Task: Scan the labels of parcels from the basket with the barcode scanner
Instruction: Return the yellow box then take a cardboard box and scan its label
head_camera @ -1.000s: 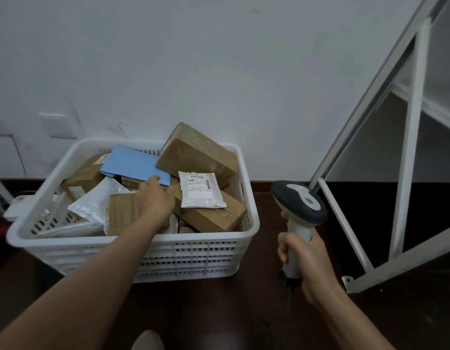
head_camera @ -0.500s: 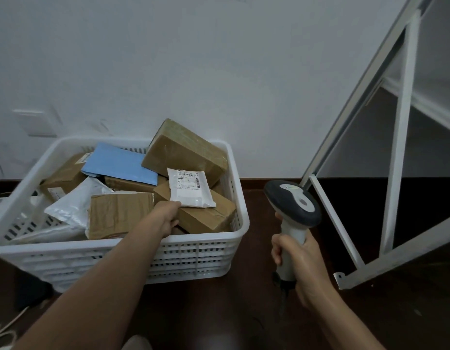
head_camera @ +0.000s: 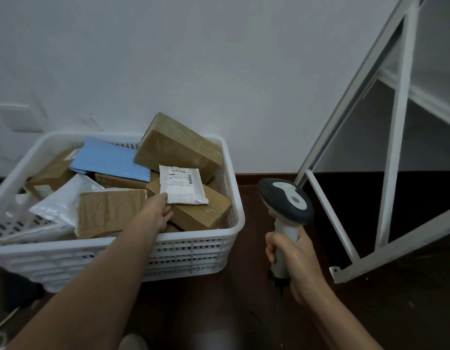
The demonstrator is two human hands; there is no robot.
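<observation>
A white slatted basket [head_camera: 193,251] on the dark floor holds several parcels. A small white parcel [head_camera: 182,184] with a printed barcode label lies face up on a brown box [head_camera: 203,213]. My left hand [head_camera: 158,210] reaches into the basket, its thumb at the lower-left corner of the white parcel and its fingers curled just under that edge. Whether it grips the parcel is not visible. To the right of the basket, my right hand [head_camera: 294,263] holds the grey and white barcode scanner [head_camera: 285,200] upright by its handle.
The basket also contains a large tilted brown box [head_camera: 178,145], a blue mailer [head_camera: 110,157], a flat brown box [head_camera: 110,210], a white poly bag [head_camera: 65,200] and another brown box [head_camera: 52,170]. A white metal frame [head_camera: 393,160] leans at the right. A white wall stands behind.
My left hand has moved right from the flat brown box to the corner of the small white parcel. The scanner hand has stayed nearly still. The view has shifted slightly.
</observation>
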